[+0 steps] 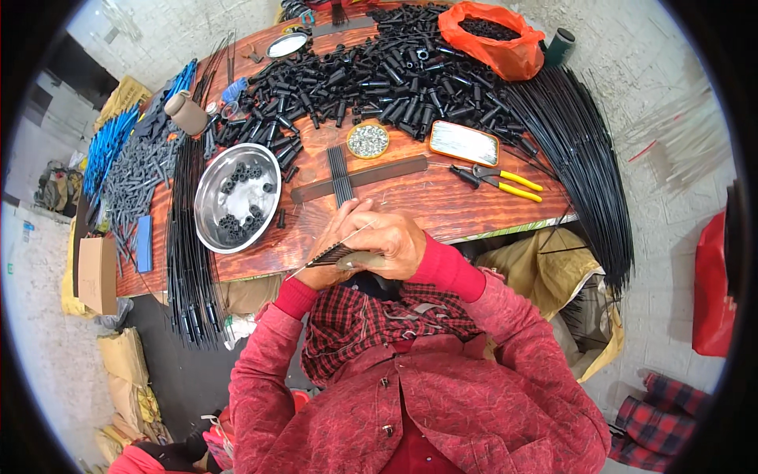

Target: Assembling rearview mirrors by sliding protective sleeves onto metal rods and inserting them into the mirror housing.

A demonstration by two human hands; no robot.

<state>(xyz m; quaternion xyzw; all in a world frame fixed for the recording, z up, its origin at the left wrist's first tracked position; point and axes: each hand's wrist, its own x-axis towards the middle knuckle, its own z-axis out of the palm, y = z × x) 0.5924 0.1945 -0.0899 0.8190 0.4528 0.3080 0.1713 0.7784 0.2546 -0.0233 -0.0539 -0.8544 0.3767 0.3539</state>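
My two hands meet at the near edge of the wooden table. My left hand [327,234] is closed round a bundle of thin black rods [339,167], whose near ends fan out below the fingers. The far part of the bundle lies across a dark flat bar [403,168]. My right hand [395,241] overlaps the left, its fingers bent and its thumb against the near rod ends. A thin pale strip slants across the hands; which fingers grip it is hidden. Beyond the rods sits a round dish of small silvery metal pieces [368,141].
A steel bowl [201,201] with black round parts stands left. Yellow-handled pliers [505,184] and a tray of white sticks [464,144] lie right. Black tubular parts [395,75] heap behind, near an orange bag [482,55]. Long black rods [588,158] overhang the right edge.
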